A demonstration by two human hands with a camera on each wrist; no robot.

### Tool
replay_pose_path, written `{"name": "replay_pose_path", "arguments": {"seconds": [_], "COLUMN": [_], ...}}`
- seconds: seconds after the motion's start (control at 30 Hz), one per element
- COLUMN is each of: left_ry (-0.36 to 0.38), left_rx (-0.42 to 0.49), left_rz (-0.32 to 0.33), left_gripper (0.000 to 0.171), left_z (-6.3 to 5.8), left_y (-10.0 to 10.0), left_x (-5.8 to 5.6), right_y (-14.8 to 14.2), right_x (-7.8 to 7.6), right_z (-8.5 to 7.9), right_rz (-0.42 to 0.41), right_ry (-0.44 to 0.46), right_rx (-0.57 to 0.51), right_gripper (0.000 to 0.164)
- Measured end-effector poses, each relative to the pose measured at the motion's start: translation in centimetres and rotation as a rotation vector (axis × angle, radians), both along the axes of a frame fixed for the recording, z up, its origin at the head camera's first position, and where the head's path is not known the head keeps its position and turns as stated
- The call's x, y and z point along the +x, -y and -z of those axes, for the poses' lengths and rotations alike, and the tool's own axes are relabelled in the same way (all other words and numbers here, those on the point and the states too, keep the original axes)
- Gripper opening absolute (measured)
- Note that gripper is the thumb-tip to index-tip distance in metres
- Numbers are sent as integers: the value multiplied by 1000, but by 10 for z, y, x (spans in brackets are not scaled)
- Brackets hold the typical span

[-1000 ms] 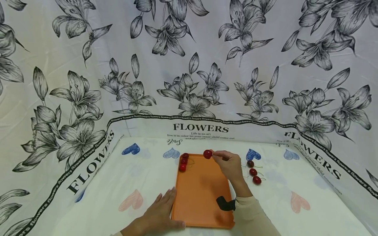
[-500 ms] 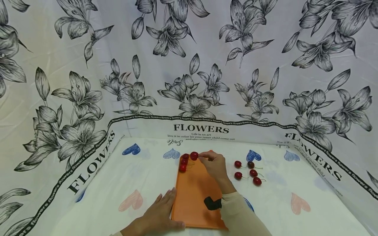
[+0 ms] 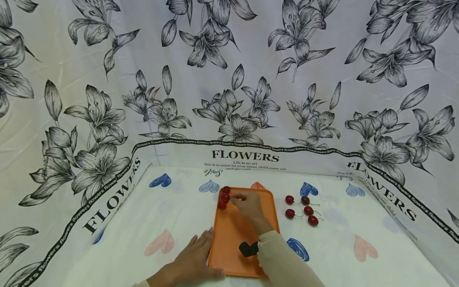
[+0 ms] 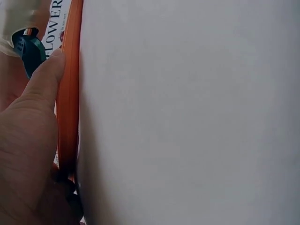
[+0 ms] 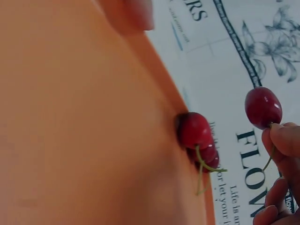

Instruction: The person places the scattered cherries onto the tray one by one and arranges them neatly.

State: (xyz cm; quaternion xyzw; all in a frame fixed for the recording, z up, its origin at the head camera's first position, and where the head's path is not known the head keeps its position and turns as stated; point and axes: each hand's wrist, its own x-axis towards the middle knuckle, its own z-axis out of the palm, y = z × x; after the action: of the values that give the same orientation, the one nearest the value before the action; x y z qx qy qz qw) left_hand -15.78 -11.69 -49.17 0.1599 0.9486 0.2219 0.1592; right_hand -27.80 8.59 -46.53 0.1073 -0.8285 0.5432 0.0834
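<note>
My right hand pinches a red cherry by its stem over the far left corner of an orange tray. Seen from the right wrist, the cherry hangs clear of the tray, between thumb and fingertips. A short row of cherries lies along the tray's left wall, stems pointing inward; the held one partly covers them in the head view. My left hand lies at the tray's near left corner, fingers stretched along the left edge. Its thumb rests along the near rim.
Several more cherries with stems lie on the white cloth right of the tray. A dark strap piece sticks out from the right sleeve over the tray. Behind stands a flower-printed curtain.
My right hand has carried the cherry leftward from the tray's far edge and then a little nearer, over the row. Cherries once behind the arm now show at right. The left hand stays put.
</note>
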Motion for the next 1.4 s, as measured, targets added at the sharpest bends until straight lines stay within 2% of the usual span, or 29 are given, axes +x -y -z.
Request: {"name": "replay_pose_path", "arguments": {"seconds": [0.17, 0.4, 0.6, 0.73, 0.87, 1.1, 1.4], "left_ry": [-15, -4, -12, -11, 3, -2, 22], "left_rx": [0, 3, 4, 7, 12, 7, 12], "left_rz": [18, 16, 27, 31, 22, 28, -6], "left_gripper": [126, 127, 125, 125, 126, 125, 129], "left_z": [0, 3, 2, 2, 0, 0, 1], "left_y": [0, 1, 1, 0, 0, 0, 1], "left_x": [1, -1, 0, 0, 0, -1, -1], "right_y": [5, 7, 9, 11, 11, 12, 11], "right_x": [0, -3, -7, -7, -6, -6, -7], "right_z": [8, 19, 29, 30, 30, 29, 33], "right_rz": [-9, -27, -37, -26, -22, -18, -19], "right_ry": [-33, 4, -32, -35, -35, -42, -10], "right_rx": [102, 193, 254, 268, 276, 295, 289], "right_gripper": [4, 6, 6, 1, 7, 5, 3]}}
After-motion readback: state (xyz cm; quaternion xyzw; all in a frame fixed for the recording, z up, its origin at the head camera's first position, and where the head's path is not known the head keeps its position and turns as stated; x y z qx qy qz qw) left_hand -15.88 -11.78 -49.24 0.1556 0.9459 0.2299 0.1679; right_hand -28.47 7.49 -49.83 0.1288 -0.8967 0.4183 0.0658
